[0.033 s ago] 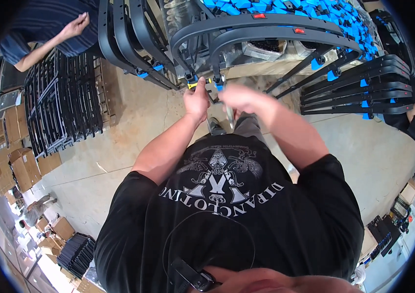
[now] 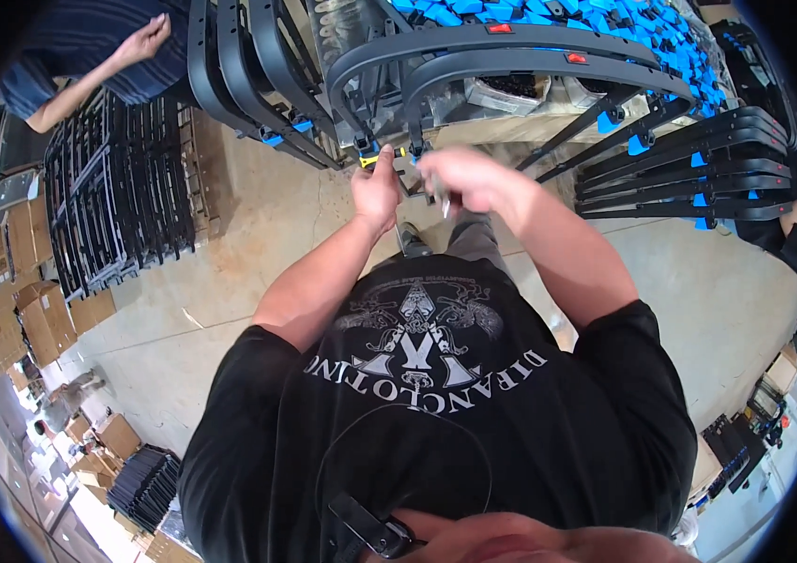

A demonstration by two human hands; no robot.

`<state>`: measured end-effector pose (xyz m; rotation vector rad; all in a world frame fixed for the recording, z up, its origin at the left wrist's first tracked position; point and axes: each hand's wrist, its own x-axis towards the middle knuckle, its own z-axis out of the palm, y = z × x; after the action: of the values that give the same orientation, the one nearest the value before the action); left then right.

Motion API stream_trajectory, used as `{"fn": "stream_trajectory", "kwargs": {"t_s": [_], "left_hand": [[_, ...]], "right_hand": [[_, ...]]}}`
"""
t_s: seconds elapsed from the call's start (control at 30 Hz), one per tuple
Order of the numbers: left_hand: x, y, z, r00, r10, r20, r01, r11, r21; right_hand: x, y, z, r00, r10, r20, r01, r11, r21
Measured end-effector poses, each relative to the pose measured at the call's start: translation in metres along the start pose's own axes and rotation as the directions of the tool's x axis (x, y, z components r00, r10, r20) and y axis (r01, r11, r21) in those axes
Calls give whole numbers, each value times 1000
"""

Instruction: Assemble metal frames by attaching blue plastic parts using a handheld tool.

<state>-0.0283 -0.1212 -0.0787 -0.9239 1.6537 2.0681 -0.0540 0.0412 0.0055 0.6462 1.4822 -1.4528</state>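
Frames point(image 2: 530, 62) arched between heaped blue parts point(image 2: 549, 15) and left hand point(image 2: 378, 195), which gripped a yellow-and-black piece point(image 2: 367, 162); blurred right hand point(image 2: 470, 178) beside it clasped a metallic tool point(image 2: 445, 203).

White curved lettering point(image 2: 433, 403) stands on the black T-shirt point(image 2: 558, 441).

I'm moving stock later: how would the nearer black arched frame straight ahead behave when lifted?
The black arched frame is probably stiff, as its thick bar holds a clean curve. It may swing or tip awkwardly, being so wide across. Its smooth-looking surface could feel slightly slippery.
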Motion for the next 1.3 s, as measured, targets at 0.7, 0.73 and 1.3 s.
{"fn": "stream_trajectory", "kwargs": {"t_s": [0.7,0.73,1.3], "left_hand": [[3,-2,4,1000,-6,23,7,999,-39],[5,0,6,999,15,46,-13,999,-46],[20,-17,0,992,102,-73,-94,990,108]], "right_hand": [[13,22,-12,992,-111,59,119,982,-145],[21,31,-14,986,-153,70,164,968,-190],[5,22,8,989,-134,-61,89,873,-480]]}}
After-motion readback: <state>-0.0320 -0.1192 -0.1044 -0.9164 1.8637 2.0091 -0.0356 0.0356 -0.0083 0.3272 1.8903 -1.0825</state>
